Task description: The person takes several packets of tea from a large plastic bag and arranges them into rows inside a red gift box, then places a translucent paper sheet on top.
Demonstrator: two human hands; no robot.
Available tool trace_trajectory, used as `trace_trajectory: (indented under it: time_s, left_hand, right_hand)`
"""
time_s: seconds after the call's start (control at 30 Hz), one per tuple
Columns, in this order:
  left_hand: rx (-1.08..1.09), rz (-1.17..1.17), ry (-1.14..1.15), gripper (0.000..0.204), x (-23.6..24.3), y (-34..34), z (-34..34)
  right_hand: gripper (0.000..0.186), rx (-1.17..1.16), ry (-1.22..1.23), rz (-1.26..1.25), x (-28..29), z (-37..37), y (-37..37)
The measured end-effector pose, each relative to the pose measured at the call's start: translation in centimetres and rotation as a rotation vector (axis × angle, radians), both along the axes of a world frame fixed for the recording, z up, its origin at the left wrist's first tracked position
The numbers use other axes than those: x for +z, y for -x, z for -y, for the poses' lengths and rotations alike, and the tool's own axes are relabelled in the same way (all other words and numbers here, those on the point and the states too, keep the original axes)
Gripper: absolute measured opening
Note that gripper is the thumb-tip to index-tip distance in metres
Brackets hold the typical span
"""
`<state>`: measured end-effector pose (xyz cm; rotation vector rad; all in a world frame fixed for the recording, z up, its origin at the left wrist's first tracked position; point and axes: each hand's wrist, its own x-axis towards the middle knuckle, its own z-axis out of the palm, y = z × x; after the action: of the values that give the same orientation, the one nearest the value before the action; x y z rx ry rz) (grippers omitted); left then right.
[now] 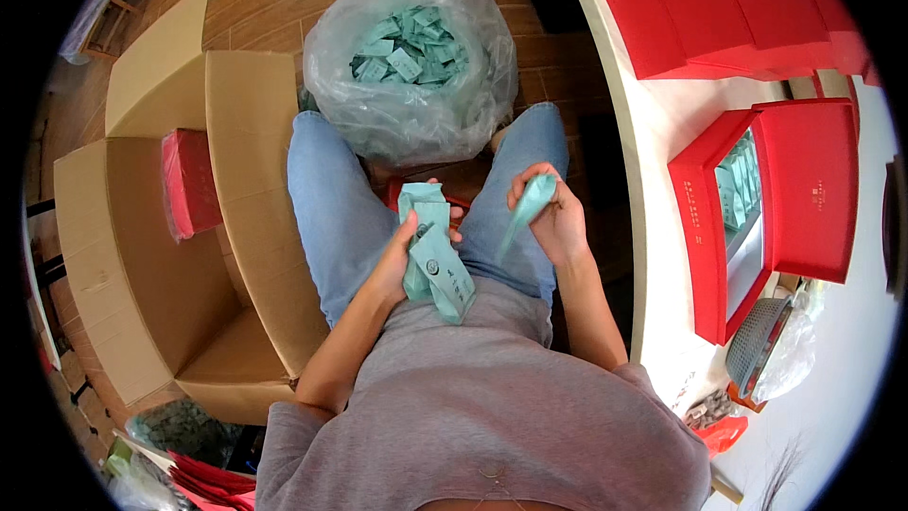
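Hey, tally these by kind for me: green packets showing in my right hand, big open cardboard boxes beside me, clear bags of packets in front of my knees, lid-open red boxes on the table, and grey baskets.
Green packet in right hand: 1
Cardboard box: 1
Clear bag: 1
Open red box: 1
Grey basket: 1
Total: 5

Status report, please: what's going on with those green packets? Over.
Left grip: holding at least two green packets. Right grip: holding another packet. Plastic bag ahead, cardboard box at left; neither in the way.
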<state>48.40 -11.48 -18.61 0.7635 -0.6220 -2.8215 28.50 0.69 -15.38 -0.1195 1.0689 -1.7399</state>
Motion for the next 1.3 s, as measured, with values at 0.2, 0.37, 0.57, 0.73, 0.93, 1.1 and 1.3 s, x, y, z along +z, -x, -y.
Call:
trace_trajectory:
  time_s: [0.2, 0.37, 0.57, 0.73, 0.93, 1.1, 1.3]
  left_hand:
    - [0.052, -0.03, 0.034, 0.06, -0.6, -0.3, -0.1]
    - [0.084, 0.026, 0.066, 0.058, -1.1, -0.6, 0.0]
    - [-0.174, 0.237, 0.197, 0.055, -0.6, -0.8, 4.0]
    - [-0.65, 0.214, 0.307, 0.068, 0.5, -0.1, 5.2]
    - [-0.51, 0.136, 0.275, 0.065, 1.3, 1.2, 5.7]
    - [-0.209, 0.218, -0.209, 0.049, 2.4, 2.6, 5.9]
    - [-0.313, 0.136, -0.169, 0.043, 0.6, 3.0, 4.5]
  right_hand:
    - [0.04, 0.61, -0.539, -0.629, -0.9, -0.4, -4.5]
    - [0.047, 0.702, -0.397, -0.505, -0.8, -0.6, -6.6]
    - [0.042, 0.978, -0.265, -0.519, 0.6, -0.5, -3.6]
    - [0.03, 0.84, -0.3, -1.265, 3.5, 2.8, -2.2]
    - [0.028, 0.635, -0.243, -1.376, 4.4, 6.8, -1.8]
    - [0.026, 0.278, -0.137, -0.976, 4.1, 7.2, -0.9]
    - [0.032, 0.55, 0.61, -1.673, 4.6, 8.7, -6.1]
